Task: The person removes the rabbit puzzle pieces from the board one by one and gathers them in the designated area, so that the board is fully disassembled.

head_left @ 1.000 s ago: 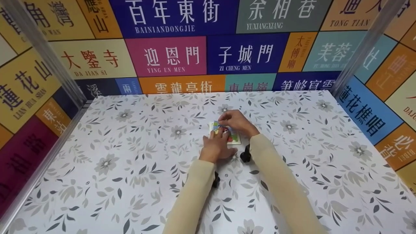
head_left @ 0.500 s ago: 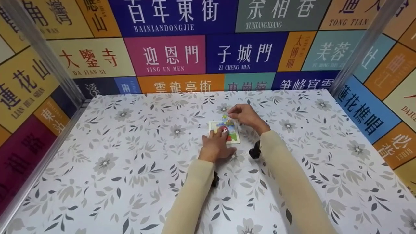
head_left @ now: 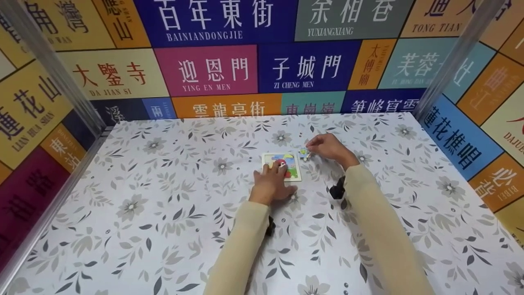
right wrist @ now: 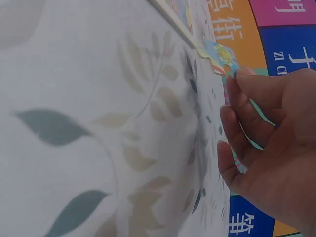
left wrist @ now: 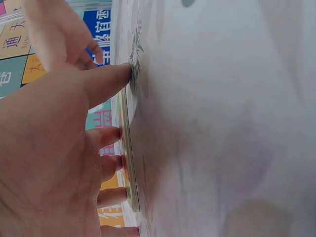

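A small square jigsaw puzzle (head_left: 291, 173) with a pale frame and a bright picture lies on the table. My left hand (head_left: 268, 182) rests on it with fingers spread; in the left wrist view, several fingertips touch the puzzle's face and the thumb (left wrist: 111, 79) reaches past its edge. To the right of the frame, my right hand (head_left: 330, 148) pinches a blue puzzle piece (right wrist: 222, 57) with a yellow figure on it. Thumb and forefinger hold the piece by one edge, and the other fingers bend loosely. Where the piece came out, a yellowish gap shows at the puzzle's upper right.
The table (head_left: 163, 246) wears a white cloth printed with grey leaves and flowers. Behind and beside it stand panels (head_left: 204, 69) of coloured blocks with Chinese lettering. A black wrist camera (head_left: 338, 189) sits at the right sleeve.
My right hand has lifted the blue piece out of the puzzle and moved it to the right, beyond the frame. My left hand has stayed on the puzzle.
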Demonstrator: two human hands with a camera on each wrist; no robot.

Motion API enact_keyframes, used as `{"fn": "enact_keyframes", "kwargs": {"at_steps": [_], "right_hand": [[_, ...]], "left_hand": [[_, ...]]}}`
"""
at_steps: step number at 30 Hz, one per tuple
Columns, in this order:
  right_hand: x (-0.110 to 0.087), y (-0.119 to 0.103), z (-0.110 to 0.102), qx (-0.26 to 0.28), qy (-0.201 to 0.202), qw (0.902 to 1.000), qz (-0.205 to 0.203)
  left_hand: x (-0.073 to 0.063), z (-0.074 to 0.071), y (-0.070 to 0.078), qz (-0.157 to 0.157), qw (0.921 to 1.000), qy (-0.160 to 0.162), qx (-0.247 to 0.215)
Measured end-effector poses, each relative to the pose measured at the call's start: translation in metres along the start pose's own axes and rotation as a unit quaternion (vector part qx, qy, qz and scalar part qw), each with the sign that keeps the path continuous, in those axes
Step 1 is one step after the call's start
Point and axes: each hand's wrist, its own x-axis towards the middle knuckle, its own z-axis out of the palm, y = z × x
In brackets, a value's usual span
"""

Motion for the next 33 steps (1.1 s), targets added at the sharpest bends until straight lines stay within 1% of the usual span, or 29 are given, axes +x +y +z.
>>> {"fn": "enact_keyframes", "kwargs": {"at_steps": [3,11,20,24,29,33], "right_hand": [[-0.002,0.005,0.000,-0.004,-0.009,0.9999,0.014],[-0.002,0.011,0.006,-0.014,-0.002,0.9998,0.016],[-0.002,0.011,0.006,-0.006,-0.018,0.9990,0.040],[-0.002,0.011,0.007,-0.005,-0.018,0.9986,0.049],[-0.002,0.009,0.010,-0.007,-0.022,0.9980,0.059],[-0.003,0.010,0.007,-0.003,-0.031,0.9971,0.070]], "left_hand": [[-0.001,0.000,0.000,0.001,1.0000,0.001,-0.003],[-0.002,0.002,-0.001,0.005,0.9999,0.012,-0.003],[-0.001,0.002,-0.001,0.006,0.9999,0.011,-0.003],[0.000,0.001,0.000,0.006,0.9999,0.011,-0.001],[-0.002,0.000,-0.001,0.002,1.0000,0.006,0.003],[-0.001,-0.003,0.002,0.003,1.0000,-0.007,0.003]]}}
